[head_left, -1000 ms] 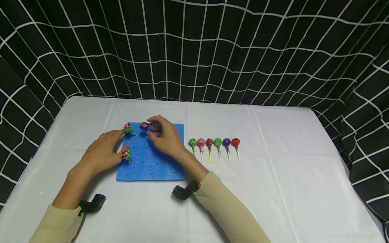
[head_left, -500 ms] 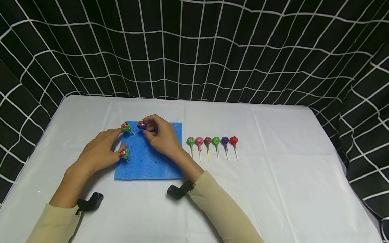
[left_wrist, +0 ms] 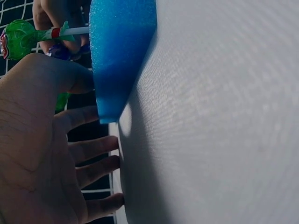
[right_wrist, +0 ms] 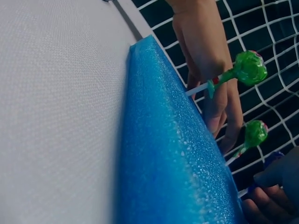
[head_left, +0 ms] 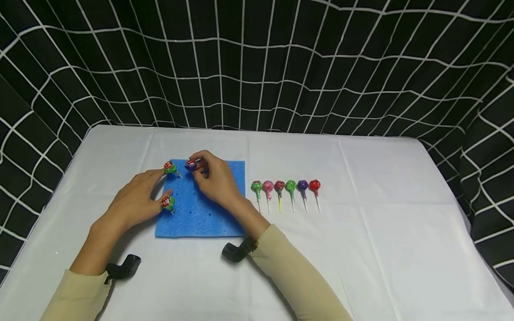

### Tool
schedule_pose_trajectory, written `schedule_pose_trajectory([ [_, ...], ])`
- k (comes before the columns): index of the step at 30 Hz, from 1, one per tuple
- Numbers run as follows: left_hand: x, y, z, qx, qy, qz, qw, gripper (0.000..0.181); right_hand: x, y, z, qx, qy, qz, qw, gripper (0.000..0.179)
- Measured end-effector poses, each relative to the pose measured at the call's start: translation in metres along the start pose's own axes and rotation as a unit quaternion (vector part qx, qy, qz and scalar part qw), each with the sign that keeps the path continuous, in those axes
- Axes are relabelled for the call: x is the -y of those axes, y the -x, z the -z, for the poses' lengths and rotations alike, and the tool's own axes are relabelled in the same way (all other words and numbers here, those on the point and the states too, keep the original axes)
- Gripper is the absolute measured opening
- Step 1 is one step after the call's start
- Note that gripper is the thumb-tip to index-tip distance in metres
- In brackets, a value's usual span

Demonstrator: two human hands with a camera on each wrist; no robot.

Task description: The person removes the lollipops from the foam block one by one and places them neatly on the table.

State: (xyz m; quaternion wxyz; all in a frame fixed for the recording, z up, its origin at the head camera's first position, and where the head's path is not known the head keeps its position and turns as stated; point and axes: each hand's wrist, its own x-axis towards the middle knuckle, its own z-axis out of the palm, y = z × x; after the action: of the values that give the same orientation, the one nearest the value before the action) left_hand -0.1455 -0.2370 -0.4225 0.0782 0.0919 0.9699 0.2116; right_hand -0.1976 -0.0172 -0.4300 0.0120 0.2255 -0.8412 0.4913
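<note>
A blue foam block (head_left: 201,223) lies on the white-covered table. My right hand (head_left: 218,180) pinches a purple-wrapped lollipop (head_left: 190,165) over the block's back part; its white stick (right_wrist: 242,192) reaches the foam surface in the right wrist view. Two green-and-red lollipops stand in the foam by its left side, a rear one (head_left: 170,167) and a front one (head_left: 167,203). At that side my left hand (head_left: 135,198) rests with thumb and fingers spread. Its thumb is at the foam's edge in the left wrist view, the other fingers (left_wrist: 96,175) reaching to the tabletop.
Right of the block, several lollipops lie in a row, among them a pink one (head_left: 267,187), a purple one (head_left: 303,185) and a red one (head_left: 315,185). Small holes dot the foam. A black netted curtain (head_left: 257,67) stands behind the table (head_left: 385,200).
My right hand has edged slightly left, its fingertips closer about the purple lollipop. The left hand keeps its place by the foam. The head view has shifted a little.
</note>
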Motion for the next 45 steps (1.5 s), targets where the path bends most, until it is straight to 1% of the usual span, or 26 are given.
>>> schedule_pose_trajectory([
  [7, 0.0, -0.002, 0.002, -0.011, -0.009, -0.015, 0.9998, 0.065, 0.001, -0.002, 0.002, -0.009, 0.007, 0.004, 0.9999, 0.032],
  [15, -0.001, -0.003, 0.003, -0.006, -0.008, -0.012, 0.9999, 0.066, 0.001, 0.0, 0.002, -0.025, 0.004, 0.008, 0.9997, 0.031],
  [26, -0.001, -0.003, 0.003, -0.008, -0.014, -0.013, 0.9998, 0.065, 0.002, 0.002, 0.0, -0.032, -0.011, 0.017, 0.9993, 0.03],
  [35, -0.001, -0.003, 0.0, -0.014, -0.009, -0.014, 0.9998, 0.065, 0.002, 0.006, 0.001, -0.057, -0.044, 0.023, 0.9971, 0.032],
  [40, -0.001, 0.0, -0.003, -0.014, -0.006, -0.014, 0.9998, 0.066, 0.003, 0.012, 0.004, -0.069, -0.051, 0.028, 0.9959, 0.032],
  [45, -0.001, 0.0, -0.002, -0.019, -0.008, -0.017, 0.9996, 0.065, 0.005, 0.015, 0.013, -0.059, -0.05, 0.038, 0.9963, 0.031],
])
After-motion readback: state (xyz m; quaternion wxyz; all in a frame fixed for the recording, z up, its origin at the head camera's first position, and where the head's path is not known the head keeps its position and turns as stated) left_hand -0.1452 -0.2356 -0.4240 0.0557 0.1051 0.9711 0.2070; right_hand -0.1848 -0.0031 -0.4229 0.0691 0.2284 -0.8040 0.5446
